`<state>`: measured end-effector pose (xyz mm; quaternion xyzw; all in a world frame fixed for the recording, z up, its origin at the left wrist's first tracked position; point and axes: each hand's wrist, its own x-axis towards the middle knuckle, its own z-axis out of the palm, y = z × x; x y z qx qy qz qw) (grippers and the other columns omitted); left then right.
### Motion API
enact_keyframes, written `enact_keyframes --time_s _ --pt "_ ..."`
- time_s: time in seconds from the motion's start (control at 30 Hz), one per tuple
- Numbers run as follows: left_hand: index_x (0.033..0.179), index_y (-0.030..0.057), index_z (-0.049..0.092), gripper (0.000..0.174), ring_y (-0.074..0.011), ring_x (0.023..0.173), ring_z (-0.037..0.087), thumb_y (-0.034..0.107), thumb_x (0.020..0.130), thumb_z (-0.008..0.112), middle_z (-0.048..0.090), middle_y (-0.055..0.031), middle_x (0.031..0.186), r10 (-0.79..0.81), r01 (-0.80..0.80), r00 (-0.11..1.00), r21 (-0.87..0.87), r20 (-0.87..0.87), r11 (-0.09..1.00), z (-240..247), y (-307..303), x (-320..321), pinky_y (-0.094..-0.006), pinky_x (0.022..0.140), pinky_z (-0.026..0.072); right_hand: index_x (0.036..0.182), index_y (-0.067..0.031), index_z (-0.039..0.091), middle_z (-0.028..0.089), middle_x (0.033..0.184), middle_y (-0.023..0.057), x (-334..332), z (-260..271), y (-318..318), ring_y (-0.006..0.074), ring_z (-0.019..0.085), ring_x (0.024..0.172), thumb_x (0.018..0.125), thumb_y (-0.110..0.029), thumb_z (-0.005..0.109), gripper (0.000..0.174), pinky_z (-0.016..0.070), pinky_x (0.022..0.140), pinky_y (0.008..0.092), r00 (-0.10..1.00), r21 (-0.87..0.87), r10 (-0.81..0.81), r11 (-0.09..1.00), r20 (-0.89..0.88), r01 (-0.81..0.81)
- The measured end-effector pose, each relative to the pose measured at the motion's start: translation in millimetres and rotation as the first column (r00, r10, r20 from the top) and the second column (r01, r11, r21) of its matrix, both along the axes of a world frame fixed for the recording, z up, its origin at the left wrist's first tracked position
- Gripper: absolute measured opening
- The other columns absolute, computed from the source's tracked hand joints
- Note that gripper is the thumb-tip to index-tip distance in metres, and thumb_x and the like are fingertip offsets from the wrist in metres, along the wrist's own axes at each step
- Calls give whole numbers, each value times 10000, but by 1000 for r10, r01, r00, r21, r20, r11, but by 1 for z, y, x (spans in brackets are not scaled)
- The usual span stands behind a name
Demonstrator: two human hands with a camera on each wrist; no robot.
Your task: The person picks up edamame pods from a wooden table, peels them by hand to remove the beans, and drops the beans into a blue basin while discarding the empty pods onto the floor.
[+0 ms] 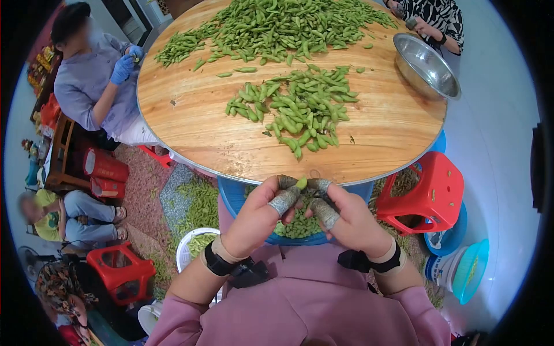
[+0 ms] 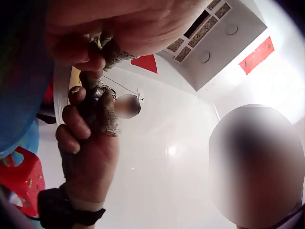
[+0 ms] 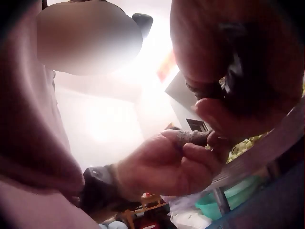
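Observation:
Close to the near table edge, my left hand (image 1: 259, 207) pinches a green soybean pod (image 1: 302, 183) between its wrapped thumb and forefinger. My right hand (image 1: 349, 216) is right beside it, fingers curled and fingertips close to the pod; whether it grips the pod too, I cannot tell. Grey, stained wrapping covers the thumbs and forefingers of both hands. Under the hands is a blue basin (image 1: 229, 199) with light green beans (image 1: 303, 226) in it. A small heap of pods (image 1: 306, 106) lies on the wooden table (image 1: 196, 130) ahead.
A larger pile of pods (image 1: 277, 26) covers the table's far side. A metal bowl (image 1: 424, 66) sits at the right edge. Red stools (image 1: 430, 193) and a white basket (image 1: 183, 254) stand around me. Other people sit left and across; one wears blue gloves (image 1: 122, 69).

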<state>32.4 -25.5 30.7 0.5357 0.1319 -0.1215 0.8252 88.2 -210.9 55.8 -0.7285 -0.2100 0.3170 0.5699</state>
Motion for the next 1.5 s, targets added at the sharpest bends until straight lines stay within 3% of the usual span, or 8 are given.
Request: enact_keyframes --time_s 0.6,0.77,0.9,1.03,1.1,1.23,1.3,1.5 --pt "1015 19 570 137 -72 590 549 119 944 509 659 -41 795 -196 94 965 472 173 877 -3 -1 -11 -220 521 441 1146 -51 530 549 715 -25 -7 -10 -1 27 449 488 937 -105 489 219 359 422 184 988 158 49 987 -147 -26" --pt "925 12 591 161 -218 559 580 147 845 623 599 -137 705 -440 -316 781 888 443 333 -9 -2 -10 -327 528 452 1169 -56 520 565 778 -13 -11 -21 3 29 441 501 919 -77 474 255 352 426 172 974 196 -1 980 -227 47" --pt "925 10 548 121 -289 633 613 72 838 605 611 -145 729 -484 -340 758 898 437 280 -9 0 -11 -364 571 476 1100 -45 544 562 762 3 -10 -25 5 31 429 497 876 -31 428 253 347 426 200 975 217 -47 972 -216 94" --pt "925 19 549 144 -138 467 506 161 921 575 556 -65 606 -243 192 959 303 143 934 1 12 -10 -275 451 385 1156 -46 529 550 771 10 -2 -3 -1 37 439 512 912 -71 444 259 370 423 201 765 344 126 930 -631 130" --pt "947 42 566 189 -39 449 435 228 966 542 543 -15 607 -273 255 962 -291 -24 922 5 12 -13 -185 421 299 1159 -51 527 546 765 8 0 3 -4 35 438 511 920 -83 442 256 373 421 199 730 361 163 925 -664 122" --pt "959 22 559 193 -34 464 453 213 967 534 547 -7 623 -241 239 970 -267 24 934 -3 9 -8 -190 425 322 1167 -59 519 559 762 9 -3 -11 -4 41 460 502 900 -72 439 278 392 422 200 896 303 102 952 -431 37" --pt "972 3 534 168 -135 480 518 162 928 562 565 -49 637 -396 334 913 375 99 865 0 10 -5 -246 457 391 1154 -51 516 569 767 9 -5 -14 -2 46 477 504 877 -55 438 289 403 426 204 957 196 44 981 -287 13" --pt "890 19 559 118 -378 664 565 69 804 622 584 -197 742 -454 -162 832 922 319 352 -8 0 -8 -374 590 481 1113 -29 505 591 777 10 -7 -26 2 59 515 507 813 -13 432 309 429 439 214 971 97 -37 993 -235 61"
